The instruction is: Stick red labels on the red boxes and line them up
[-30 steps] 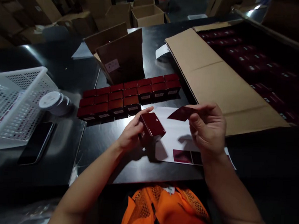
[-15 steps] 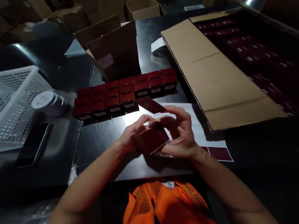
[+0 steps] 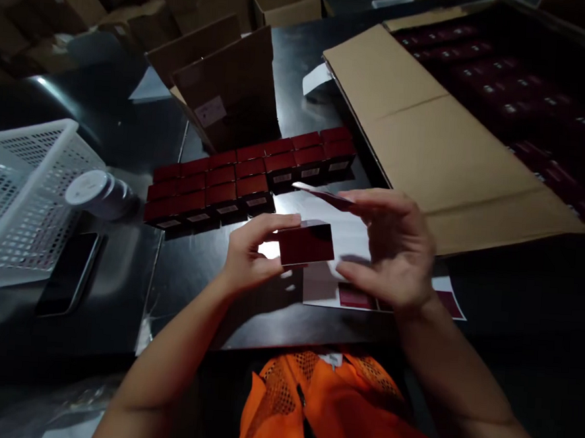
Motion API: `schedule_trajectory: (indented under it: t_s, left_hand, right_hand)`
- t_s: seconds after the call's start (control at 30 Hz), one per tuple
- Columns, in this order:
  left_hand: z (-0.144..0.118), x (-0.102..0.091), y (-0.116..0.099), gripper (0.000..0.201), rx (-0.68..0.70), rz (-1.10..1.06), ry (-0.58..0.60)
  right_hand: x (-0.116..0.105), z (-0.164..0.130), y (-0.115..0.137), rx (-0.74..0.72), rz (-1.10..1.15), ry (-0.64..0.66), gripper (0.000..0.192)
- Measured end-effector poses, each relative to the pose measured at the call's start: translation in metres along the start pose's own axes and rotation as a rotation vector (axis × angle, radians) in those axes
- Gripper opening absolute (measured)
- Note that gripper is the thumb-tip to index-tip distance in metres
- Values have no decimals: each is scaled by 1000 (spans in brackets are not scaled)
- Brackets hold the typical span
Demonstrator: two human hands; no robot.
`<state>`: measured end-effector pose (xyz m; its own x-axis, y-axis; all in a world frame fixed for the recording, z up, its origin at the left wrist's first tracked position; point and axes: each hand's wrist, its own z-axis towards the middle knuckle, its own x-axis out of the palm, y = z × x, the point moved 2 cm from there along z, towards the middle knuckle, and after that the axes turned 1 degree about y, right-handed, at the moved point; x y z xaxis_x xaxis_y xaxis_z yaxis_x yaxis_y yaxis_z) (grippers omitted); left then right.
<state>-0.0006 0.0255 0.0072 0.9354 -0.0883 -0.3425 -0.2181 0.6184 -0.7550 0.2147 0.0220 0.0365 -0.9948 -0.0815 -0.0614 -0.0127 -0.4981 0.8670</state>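
Observation:
Between the thumb and fingers of my left hand [image 3: 255, 251] is a small dark red box [image 3: 307, 245], its flat face turned towards me. My right hand [image 3: 394, 245] is just right of it, thumb apart from the fingers. A thin dark red label [image 3: 326, 196] with a pale edge is at its fingertips, above the box; how it is held there is partly hidden. Beneath both hands lies a white sheet [image 3: 318, 287] with dark red rectangles printed on it.
Rows of dark red boxes [image 3: 219, 195] stand beyond my hands, before an open brown carton [image 3: 231, 90]. A large carton [image 3: 403, 113] filled with similar boxes is on the right. Left are a white basket [image 3: 29, 229], a white-lidded jar [image 3: 100, 194] and a phone [image 3: 68, 275].
My hands have drawn apart, the right one moving rightwards with the label. The box in my left hand has turned and now sits level, clear of the right hand.

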Motion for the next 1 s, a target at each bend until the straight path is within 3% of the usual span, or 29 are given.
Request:
schedule_trajectory:
  t_s: [0.13,0.23,0.3,0.53,1.0]
  left_hand:
    - [2,-1,2,47,36,95,2]
    - [2,1,2,44,27,166,36]
    - [1,2,1,43,4,188,45]
    - [-1,5,-1,39,-45,222,36]
    - [0,5,-6,39,-11,254,43]
  right_hand:
    - [-7,2,-3,148,209,-230,27]
    - [-5,3,-8,337,177,-167,19]
    - [-2,2,-9,385,127,-92,18]
    - [5,-2,-8,391,-20,-96,12]
    - [7,-2,-8,411,-54,-90,12]
